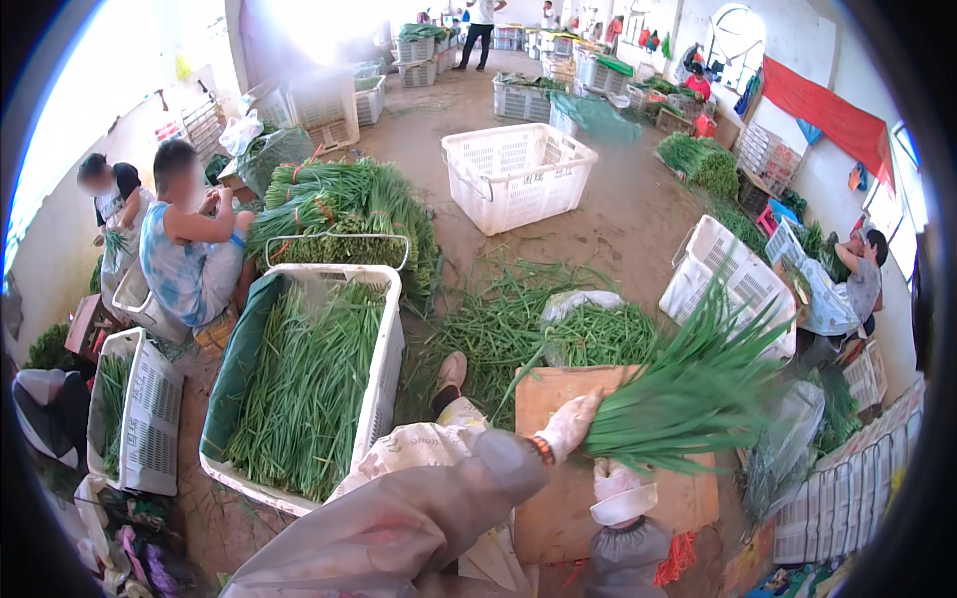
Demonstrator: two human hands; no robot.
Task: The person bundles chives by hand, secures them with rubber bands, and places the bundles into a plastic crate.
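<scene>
A large bunch of long, flat green chives fans out over the board, its leaf ends pointing right and partly blurred. My left hand, in a whitish glove with a beaded band at the wrist, is closed around the bunch's left end. Just below, my gloved right hand is up against the underside of the leaves, which hide its fingertips. Both hands are over a tan board in front of me. Loose green stalks are heaped beyond the board's far edge.
At my left stands a white crate full of greens, with tied bunches piled behind it. Another white crate is farther ahead, and a tilted one is at right. Red strands hang by the board. People sit on both sides.
</scene>
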